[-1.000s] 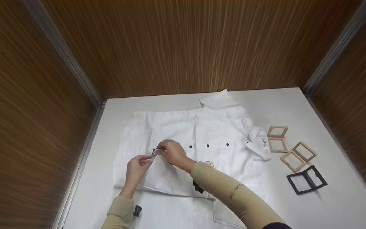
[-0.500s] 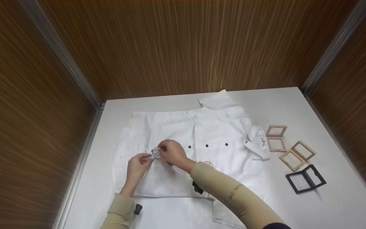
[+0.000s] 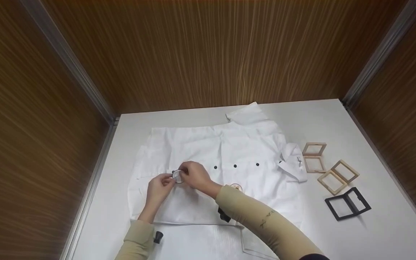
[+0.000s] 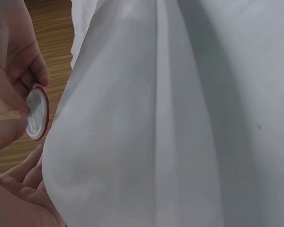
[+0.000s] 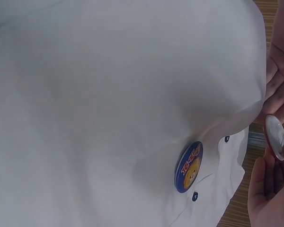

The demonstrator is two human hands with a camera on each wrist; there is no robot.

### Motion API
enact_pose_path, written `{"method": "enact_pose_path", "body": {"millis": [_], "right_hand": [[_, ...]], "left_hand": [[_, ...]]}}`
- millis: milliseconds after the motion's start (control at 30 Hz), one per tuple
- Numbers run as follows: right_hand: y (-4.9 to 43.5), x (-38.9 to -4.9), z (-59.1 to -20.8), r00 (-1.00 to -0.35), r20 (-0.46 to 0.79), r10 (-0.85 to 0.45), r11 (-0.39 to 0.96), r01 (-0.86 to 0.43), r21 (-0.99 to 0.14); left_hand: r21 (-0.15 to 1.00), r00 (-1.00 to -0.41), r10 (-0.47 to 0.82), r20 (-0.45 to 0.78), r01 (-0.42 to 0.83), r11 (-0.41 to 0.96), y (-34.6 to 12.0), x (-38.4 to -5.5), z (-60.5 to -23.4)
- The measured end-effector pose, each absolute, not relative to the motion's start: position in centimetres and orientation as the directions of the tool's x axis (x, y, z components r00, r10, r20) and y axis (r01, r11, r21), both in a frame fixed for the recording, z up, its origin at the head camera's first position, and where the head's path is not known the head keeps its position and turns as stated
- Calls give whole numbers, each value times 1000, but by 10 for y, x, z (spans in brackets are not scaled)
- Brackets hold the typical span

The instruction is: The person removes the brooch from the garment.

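Observation:
My right hand pinches a round pin badge by its right edge, its pale back turned up. My left hand meets the badge's left edge with thumb and forefinger. In the left wrist view the badge shows a red rim beside raised white cloth, the left thumb at its lower edge. A white button-front garment lies spread beneath both hands. A blue-rimmed badge with an orange cartoon face sits on the cloth near black buttons.
Two light wooden folding frames and a black one stand open at the right of the white table. A round orange-marked badge shows beside the right sleeve. Brown wood-grain panels enclose the back and sides.
The cloth peak between my hands has sunk flatter. The badge has turned so its round back shows in the head view. My left fingers have moved slightly right, against the badge's edge.

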State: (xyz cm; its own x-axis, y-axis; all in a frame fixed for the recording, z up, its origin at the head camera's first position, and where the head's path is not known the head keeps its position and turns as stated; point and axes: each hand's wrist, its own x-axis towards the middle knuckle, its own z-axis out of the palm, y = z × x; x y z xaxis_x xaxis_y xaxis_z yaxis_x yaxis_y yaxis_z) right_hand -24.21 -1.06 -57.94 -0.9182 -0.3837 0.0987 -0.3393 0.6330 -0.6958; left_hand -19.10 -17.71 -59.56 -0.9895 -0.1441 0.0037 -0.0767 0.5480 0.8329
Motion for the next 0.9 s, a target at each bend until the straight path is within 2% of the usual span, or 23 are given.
{"method": "enact_pose_path", "body": {"millis": [900], "right_hand": [[-9,-239,-586,-905,90,-415,554,-330,-764]], "left_hand": [[851,-989,-145,31,-50,523,-171,-191,-592]]}}
